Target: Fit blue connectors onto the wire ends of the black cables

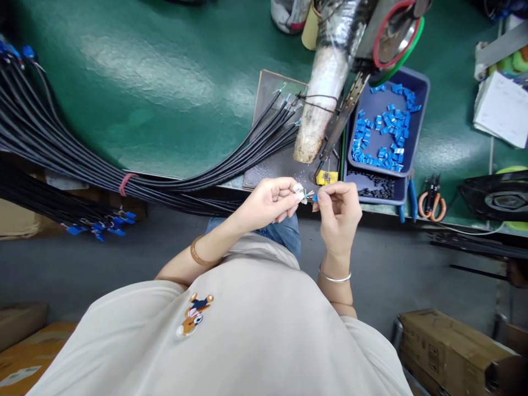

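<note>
My left hand (274, 203) is closed on the end of a cable, close to the bench's front edge. Thin coloured wires (308, 196) fan out from it toward the right. A small blue connector (315, 198) sits at the wire tips, pinched by my right hand (339, 212). White material covers some fingertips of my left hand. Long black cables (198, 184) run in a bundle from the left, tied by a red band (126, 184); several stripped ends lie on a dark board (268, 170).
A fume pipe (324, 99) hangs over the board. Right of it stand a bin (421, 121) of blue connectors, a lower bin (400, 192) of black parts, blue-handled pliers (412, 199) and orange-handled cutters (432, 201). A yellow block (326, 177) lies just beyond my hands.
</note>
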Demonstrator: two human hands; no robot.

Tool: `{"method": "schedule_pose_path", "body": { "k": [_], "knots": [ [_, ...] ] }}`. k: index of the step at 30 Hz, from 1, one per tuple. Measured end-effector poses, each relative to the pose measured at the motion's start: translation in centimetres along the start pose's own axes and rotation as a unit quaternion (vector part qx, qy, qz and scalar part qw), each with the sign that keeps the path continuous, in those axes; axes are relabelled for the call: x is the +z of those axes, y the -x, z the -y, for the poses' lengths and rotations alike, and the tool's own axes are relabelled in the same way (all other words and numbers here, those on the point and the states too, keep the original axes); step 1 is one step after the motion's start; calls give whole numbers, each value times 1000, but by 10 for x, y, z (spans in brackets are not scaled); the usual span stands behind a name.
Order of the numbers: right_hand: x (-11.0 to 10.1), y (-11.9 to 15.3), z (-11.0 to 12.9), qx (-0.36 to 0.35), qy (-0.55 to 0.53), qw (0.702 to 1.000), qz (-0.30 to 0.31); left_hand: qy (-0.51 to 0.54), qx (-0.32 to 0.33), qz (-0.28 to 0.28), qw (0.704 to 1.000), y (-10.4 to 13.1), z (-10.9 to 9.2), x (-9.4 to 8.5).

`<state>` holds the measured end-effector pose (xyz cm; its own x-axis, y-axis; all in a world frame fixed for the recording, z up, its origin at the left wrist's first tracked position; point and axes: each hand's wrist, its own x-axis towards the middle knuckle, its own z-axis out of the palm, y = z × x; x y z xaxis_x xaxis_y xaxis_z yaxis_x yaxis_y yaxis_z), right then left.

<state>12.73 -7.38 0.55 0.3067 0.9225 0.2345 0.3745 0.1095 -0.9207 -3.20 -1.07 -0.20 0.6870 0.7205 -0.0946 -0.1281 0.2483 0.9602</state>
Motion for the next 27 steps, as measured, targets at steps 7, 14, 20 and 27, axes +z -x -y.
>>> {"method": "schedule_pose_path", "body": {
  "k": [7,14,20,27],
  "knots": [
    [-9,0,3,10,79,997,-24,35,3,-25,999,-4,4,-1],
    [-14,9,18,25,122,989,-77,-5,61,-52,997,-6,10,3],
    [-9,11,11,4,177,984,14,-202,178,-93,958,-2,10,5],
    [-21,12,12,68,65,996,12,-233,207,-116,943,3,7,12]
  ]
}}
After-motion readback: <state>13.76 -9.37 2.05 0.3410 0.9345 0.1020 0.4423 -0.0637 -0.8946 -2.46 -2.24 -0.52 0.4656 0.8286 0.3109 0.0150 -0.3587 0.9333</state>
